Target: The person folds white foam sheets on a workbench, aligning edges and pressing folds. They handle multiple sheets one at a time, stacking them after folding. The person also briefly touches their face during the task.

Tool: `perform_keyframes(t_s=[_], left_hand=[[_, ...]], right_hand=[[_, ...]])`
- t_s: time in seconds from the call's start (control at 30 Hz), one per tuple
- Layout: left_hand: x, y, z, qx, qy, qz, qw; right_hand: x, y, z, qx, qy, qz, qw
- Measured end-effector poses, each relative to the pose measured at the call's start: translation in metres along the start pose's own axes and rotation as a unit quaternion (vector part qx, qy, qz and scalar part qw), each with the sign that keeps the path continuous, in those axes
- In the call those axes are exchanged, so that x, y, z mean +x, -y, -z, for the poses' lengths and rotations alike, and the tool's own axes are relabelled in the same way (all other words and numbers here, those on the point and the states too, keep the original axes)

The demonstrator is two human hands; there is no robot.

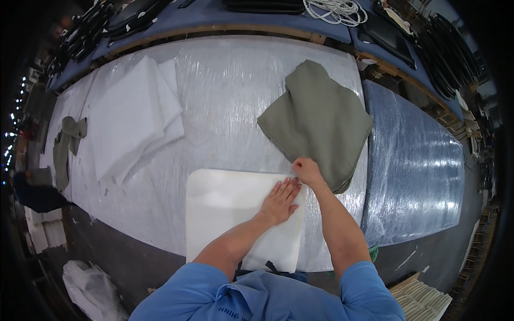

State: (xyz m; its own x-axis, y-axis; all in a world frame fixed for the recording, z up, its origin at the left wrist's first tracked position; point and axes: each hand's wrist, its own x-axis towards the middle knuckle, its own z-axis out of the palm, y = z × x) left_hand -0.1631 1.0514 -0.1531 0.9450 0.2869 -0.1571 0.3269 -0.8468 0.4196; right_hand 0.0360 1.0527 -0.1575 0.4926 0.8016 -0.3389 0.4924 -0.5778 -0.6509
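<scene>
A white padded panel (225, 214) with rounded corners lies at the table's near edge, right in front of me. My left hand (281, 201) rests flat on its upper right part, fingers stretched out. Just beyond the panel's far right corner is my right hand (307, 170), its fingers curled together; whether anything small sits in them is hidden. A stack of olive-green fabric pieces (326, 117) lies beyond and right of the panel, its near edge close to my right hand.
Folded white batting (126, 117) lies at the left on the plastic-wrapped table (225, 107), with an olive fabric scrap (67, 144) further left. A blue plastic-wrapped surface (412, 166) adjoins at the right. Along the back, a blue bench (209, 18) holds black cushions (262, 5) and white cord (340, 10).
</scene>
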Motion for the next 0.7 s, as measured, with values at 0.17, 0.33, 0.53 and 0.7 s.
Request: perform_keyframes(t_s=[0.17,0.33,0.53,0.7], left_hand=[[0.001,0.001,0.002,-0.007,0.007,0.002,1.0],[0.0,0.002,0.0,-0.01,-0.018,-0.009,1.0],[0.001,0.002,0.0,0.001,-0.023,-0.014,1.0],[-0.001,0.004,-0.003,-0.01,-0.051,-0.018,0.998]], right_hand=[[0.001,-0.003,0.001,-0.068,0.048,0.029,0.996],[-0.005,-0.016,0.004,0.122,-0.139,-0.069,0.98],[-0.024,-0.028,0.002,-0.057,-0.041,0.035,0.997],[-0.059,-0.032,0.008,0.09,-0.168,-0.089,0.978]])
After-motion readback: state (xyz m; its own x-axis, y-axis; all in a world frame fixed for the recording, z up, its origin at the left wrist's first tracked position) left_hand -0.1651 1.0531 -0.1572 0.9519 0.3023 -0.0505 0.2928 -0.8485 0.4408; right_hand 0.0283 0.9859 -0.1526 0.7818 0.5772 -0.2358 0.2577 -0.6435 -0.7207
